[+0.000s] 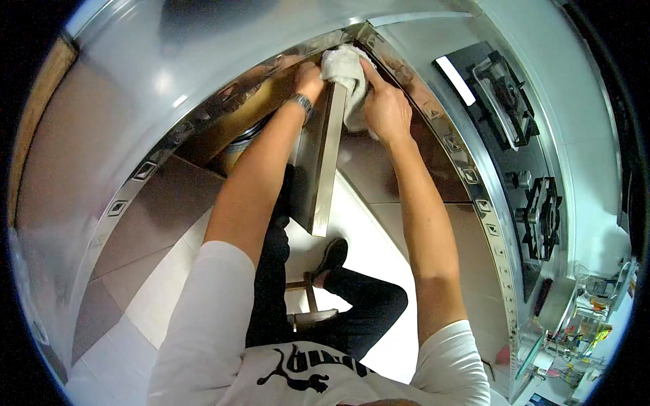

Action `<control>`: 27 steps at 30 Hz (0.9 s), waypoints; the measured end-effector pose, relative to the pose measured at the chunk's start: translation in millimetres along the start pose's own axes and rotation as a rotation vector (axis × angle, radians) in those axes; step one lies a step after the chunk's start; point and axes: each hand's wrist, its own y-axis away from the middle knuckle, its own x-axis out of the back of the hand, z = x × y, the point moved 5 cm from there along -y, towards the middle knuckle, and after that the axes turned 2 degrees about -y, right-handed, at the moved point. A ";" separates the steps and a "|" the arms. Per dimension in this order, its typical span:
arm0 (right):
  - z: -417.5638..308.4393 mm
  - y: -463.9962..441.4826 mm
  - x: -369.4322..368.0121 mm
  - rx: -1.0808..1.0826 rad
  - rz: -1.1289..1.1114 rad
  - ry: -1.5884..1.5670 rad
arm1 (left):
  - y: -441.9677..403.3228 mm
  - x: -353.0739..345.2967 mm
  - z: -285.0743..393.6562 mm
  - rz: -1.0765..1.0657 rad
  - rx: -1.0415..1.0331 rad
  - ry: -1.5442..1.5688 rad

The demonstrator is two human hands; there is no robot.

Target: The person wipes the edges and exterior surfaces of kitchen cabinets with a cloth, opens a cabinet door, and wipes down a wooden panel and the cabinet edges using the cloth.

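Observation:
A whitish cloth (347, 68) is draped over the top end of an open cabinet door (328, 152), seen nearly edge-on. On the door's left side, my left hand (309, 81) is curled in against the cloth, its fingertips hidden. My right hand (387, 111) grips the cloth from the other side, index finger stretched along it and the other fingers bent. Part of the cloth hangs down the door face between door and right hand. A metal-band watch (302, 103) is on my left wrist.
A steel counter (223, 34) with a patterned edge strip curves round the corner above the door. Pots or bowls (245, 139) sit inside the open cabinet. To the right is a black gas hob (497, 122); a cluttered rack (596, 325) stands beyond it. A low stool (311, 314) is beneath me.

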 end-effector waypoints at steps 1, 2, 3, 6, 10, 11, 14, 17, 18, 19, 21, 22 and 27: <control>-3.7 -1.9 -0.7 -0.034 -0.016 -0.036 | -4.2 -1.5 2.0 0.065 0.034 0.040; -6.0 0.6 -6.2 -0.056 -0.047 -0.119 | -2.4 -3.0 -3.6 0.029 0.119 0.103; -5.9 4.2 -13.3 -0.079 -0.075 -0.201 | 15.2 14.9 15.3 -0.034 0.226 0.210; -8.8 24.8 -27.8 -0.002 -0.034 -0.502 | 63.2 57.3 52.4 -0.168 0.419 0.328; -29.4 83.0 -22.1 -0.053 -0.125 -0.760 | 139.7 111.7 93.1 -0.306 0.539 0.248; -32.9 100.1 -21.0 -0.041 -0.128 -0.836 | 159.1 120.6 95.6 -0.249 0.575 0.364; -34.4 150.4 -16.2 -0.184 -0.265 -0.919 | 198.4 132.0 93.5 -0.393 0.458 0.515; -30.7 165.1 -21.8 -0.233 -0.272 -1.133 | 190.5 135.1 102.8 -0.311 0.209 0.370; -30.2 158.8 -20.8 -0.172 -0.233 -1.048 | 181.9 135.5 109.5 -0.309 0.212 0.372; -30.1 151.3 -20.0 -0.112 -0.191 -0.963 | 168.9 142.1 123.5 -0.261 0.195 0.266; -29.2 127.8 -25.2 -0.069 -0.176 -0.866 | 145.8 132.5 119.8 -0.166 0.092 0.112; -27.9 112.5 -27.0 -0.044 -0.142 -0.857 | 135.0 116.8 104.4 -0.102 0.120 0.122; -15.3 29.9 -34.9 -0.048 -0.014 -0.902 | 32.3 3.7 -24.1 -0.323 0.191 0.477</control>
